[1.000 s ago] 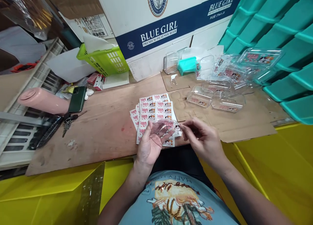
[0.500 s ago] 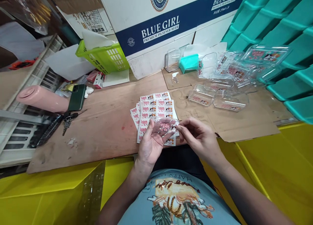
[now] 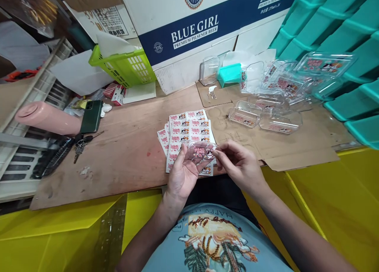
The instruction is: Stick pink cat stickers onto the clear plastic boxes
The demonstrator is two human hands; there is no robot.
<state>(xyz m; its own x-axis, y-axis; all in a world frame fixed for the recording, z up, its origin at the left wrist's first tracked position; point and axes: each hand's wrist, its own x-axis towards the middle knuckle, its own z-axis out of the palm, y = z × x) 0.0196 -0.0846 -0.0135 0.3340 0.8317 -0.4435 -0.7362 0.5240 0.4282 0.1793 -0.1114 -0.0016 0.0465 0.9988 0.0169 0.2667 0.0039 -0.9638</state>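
My left hand [image 3: 182, 176] cradles a clear plastic lid [image 3: 194, 155] from below, thumb on its left edge and fingers behind it. Across the lid's face is a sticker [image 3: 201, 151] with pink characters and a cartoon cat at its right end. The thumb and forefinger of my right hand [image 3: 239, 163] are pinched at that right end of the sticker, by the lid's edge. Whether the sticker's end is stuck down there I cannot tell. Beneath the lid lie sheets of the same stickers [image 3: 180, 132], partly covered by my left hand.
Several clear lids with stickers [image 3: 281, 124] are piled at the right, before stacked teal containers [image 3: 340, 39]. Behind the bench stand a beer carton [image 3: 195, 35] and a green basket [image 3: 118, 68]. A phone [image 3: 91, 116], keys [image 3: 79, 147] and a pink bottle [image 3: 49, 118] lie left.
The sticker's right end, with the cat, now shows more fully over the lid. Both hands keep nearly the same place, and the view has shifted slightly.
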